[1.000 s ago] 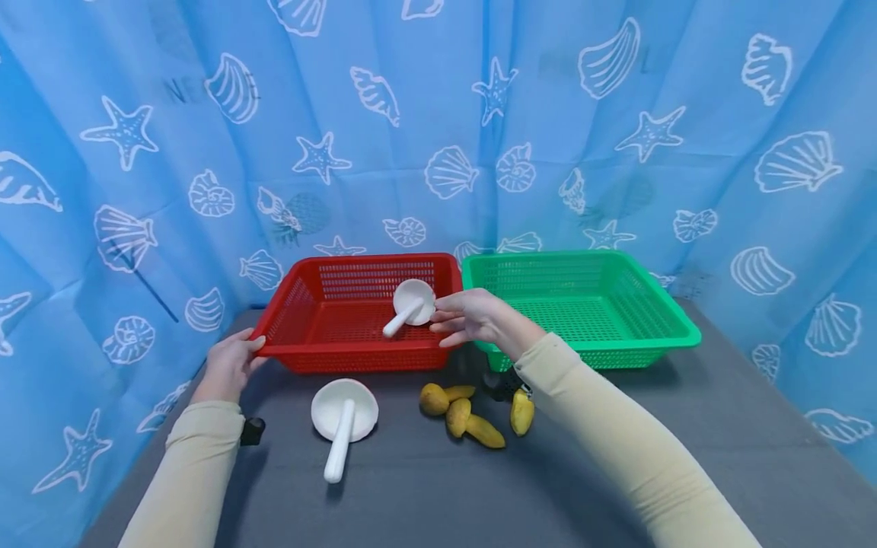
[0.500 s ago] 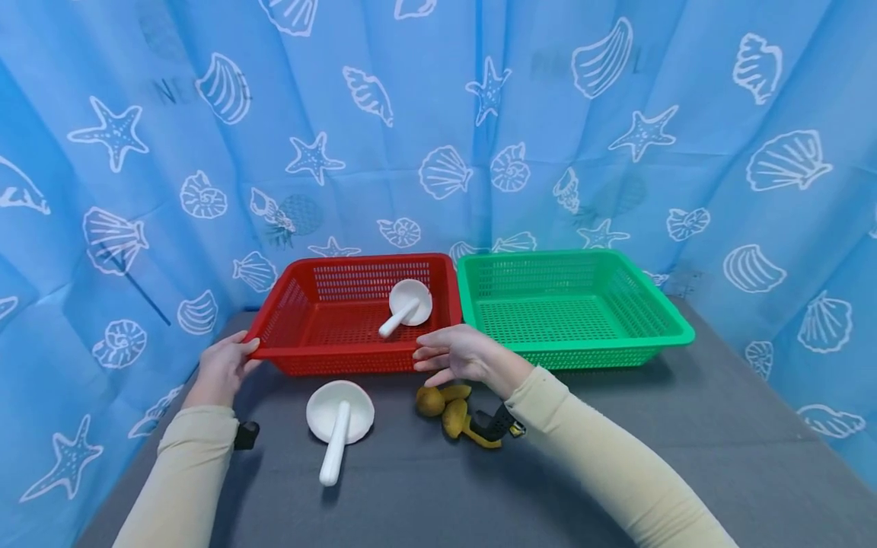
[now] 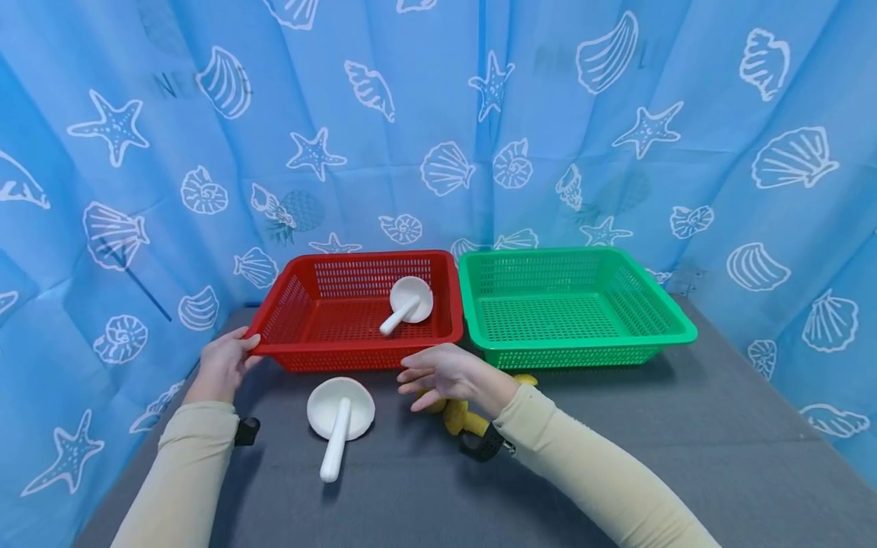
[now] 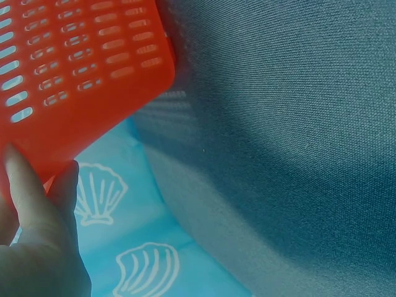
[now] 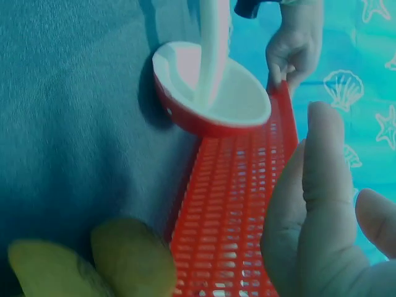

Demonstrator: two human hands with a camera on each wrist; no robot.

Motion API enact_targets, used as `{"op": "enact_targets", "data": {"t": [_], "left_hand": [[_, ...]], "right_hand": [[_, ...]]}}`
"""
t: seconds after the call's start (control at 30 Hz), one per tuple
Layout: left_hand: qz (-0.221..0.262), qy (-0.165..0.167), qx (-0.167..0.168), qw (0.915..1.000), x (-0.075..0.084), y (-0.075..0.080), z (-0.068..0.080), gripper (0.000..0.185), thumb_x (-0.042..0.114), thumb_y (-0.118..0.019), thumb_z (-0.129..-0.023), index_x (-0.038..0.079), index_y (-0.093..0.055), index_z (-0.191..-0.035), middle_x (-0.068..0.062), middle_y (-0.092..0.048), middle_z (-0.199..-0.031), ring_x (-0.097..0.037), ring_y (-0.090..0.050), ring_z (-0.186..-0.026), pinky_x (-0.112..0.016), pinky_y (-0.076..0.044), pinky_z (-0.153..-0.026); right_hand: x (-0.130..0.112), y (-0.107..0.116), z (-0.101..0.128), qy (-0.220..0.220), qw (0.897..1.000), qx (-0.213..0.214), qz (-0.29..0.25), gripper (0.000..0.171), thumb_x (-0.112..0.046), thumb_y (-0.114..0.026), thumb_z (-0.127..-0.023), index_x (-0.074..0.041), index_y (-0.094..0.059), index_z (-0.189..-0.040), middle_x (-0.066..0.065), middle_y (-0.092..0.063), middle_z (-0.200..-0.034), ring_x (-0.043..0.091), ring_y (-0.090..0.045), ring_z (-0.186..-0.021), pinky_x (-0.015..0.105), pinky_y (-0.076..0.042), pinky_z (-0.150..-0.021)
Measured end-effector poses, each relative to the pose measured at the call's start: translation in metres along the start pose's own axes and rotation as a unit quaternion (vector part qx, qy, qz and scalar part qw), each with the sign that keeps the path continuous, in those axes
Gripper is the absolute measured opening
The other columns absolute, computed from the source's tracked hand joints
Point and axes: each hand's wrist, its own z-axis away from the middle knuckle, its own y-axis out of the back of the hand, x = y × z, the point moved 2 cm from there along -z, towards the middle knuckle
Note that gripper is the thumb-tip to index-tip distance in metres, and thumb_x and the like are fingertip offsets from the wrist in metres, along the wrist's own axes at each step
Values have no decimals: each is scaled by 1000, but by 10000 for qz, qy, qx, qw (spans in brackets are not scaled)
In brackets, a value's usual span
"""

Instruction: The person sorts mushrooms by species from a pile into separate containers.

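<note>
In the head view my left hand (image 3: 222, 367) grips the front left corner of a red plastic basket (image 3: 363, 347). The left wrist view shows the fingers (image 4: 28, 192) pinching the basket's rim. A white ladle (image 3: 411, 304) lies inside the basket, toward its right end. Another white ladle (image 3: 340, 418), red on its outside in the right wrist view, sits on the table before the basket, handle toward me. Apart from it, to its right, my right hand (image 3: 448, 374) hovers with relaxed, spread fingers, holding nothing. Yellow fruit-like pieces (image 3: 455, 417) lie beneath that hand, partly hidden by it.
A green plastic basket (image 3: 582, 345) stands right beside the red one. Another yellow piece (image 3: 526, 379) shows behind the right wrist. Grey cloth (image 3: 274, 495) covers the table. A blue shell-print curtain (image 3: 438, 114) hangs behind and along the sides.
My right hand has moved back from beside the ladle in the red basket, toward me and left, over the yellow pieces. My left hand keeps its hold on the basket corner.
</note>
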Motion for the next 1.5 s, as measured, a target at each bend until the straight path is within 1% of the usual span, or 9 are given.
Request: {"op": "enact_targets", "data": {"t": [0.3,0.47,0.63,0.87,1.0,1.13,1.2,1.33,1.5], "left_hand": [[-9,31,-51,10000,0,-2,2,62,15,-56,-99,20,-29,-154,-7,-29,-157,-22,-46,-130,-24,-48,-89],[-49,43,-71,10000,-1,-2,1,62,15,-56,-99,20,-29,-154,-7,-30,-156,-20,-51,-123,-22,-50,-86],[-76,101,-23,9999,-2,1,0,63,18,-57,-98,22,-29,-154,-6,-31,-156,-17,-56,-107,-21,-52,-83],[16,116,19,9999,-2,4,0,65,19,-60,-97,22,-30,-154,-5,-30,-156,-18,-53,-117,-25,-48,-91],[36,109,19,9999,0,6,1,64,17,-59,-97,22,-31,-154,-5,-31,-156,-12,-61,-93,-23,-50,-86],[85,106,-15,9999,0,5,1,63,15,-59,-97,21,-31,-153,-6,-31,-156,-8,-62,-70,-21,-53,-78],[63,108,-18,9999,0,3,1,64,16,-60,-97,21,-31,-153,-6,-31,-156,-8,-61,-71,-21,-54,-77],[27,118,1,9999,-1,2,2,64,18,-60,-97,22,-31,-154,-5,-31,-156,-11,-59,-89,-21,-53,-80],[30,141,0,9999,-1,1,2,64,18,-59,-97,23,-30,-154,-5,-30,-156,-14,-57,-99,-21,-52,-81]], "right_hand": [[19,-14,-6,-269,9994,-209,26,25,-14,-56,-99,2,-62,-118,18,-68,-105,25,-69,-90,50,-54,-81],[28,-23,-8,-284,9987,-424,6,32,-14,-56,-99,4,-58,-126,20,-68,-107,30,-68,-99,51,-53,-83],[38,-35,-11,-420,9962,-755,-84,39,-15,-55,-100,5,-51,-133,20,-67,-107,33,-66,-104,53,-51,-87],[46,-54,-14,-749,9923,-907,-396,32,-17,-55,-100,4,-52,-124,23,-66,-108,38,-61,-111,59,-43,-94],[49,-63,-16,-689,9918,-954,-500,16,-17,-55,-101,-2,-55,-107,24,-65,-109,41,-58,-115,61,-41,-96],[55,-70,-18,-633,9923,-950,-477,11,-16,-53,-101,-5,-56,-99,27,-64,-111,44,-55,-117,62,-40,-96],[58,-72,-19,-652,9923,-942,-465,11,-15,-52,-102,-5,-56,-97,27,-64,-111,45,-54,-119,62,-39,-96],[64,-77,-21,-724,9919,-900,-537,12,-13,-52,-101,-2,-56,-104,26,-64,-109,44,-55,-117,63,-39,-96],[67,-82,-21,-761,9927,-693,-631,18,-10,-56,-99,4,-58,-111,21,-67,-103,36,-64,-104,61,-43,-93]]}}
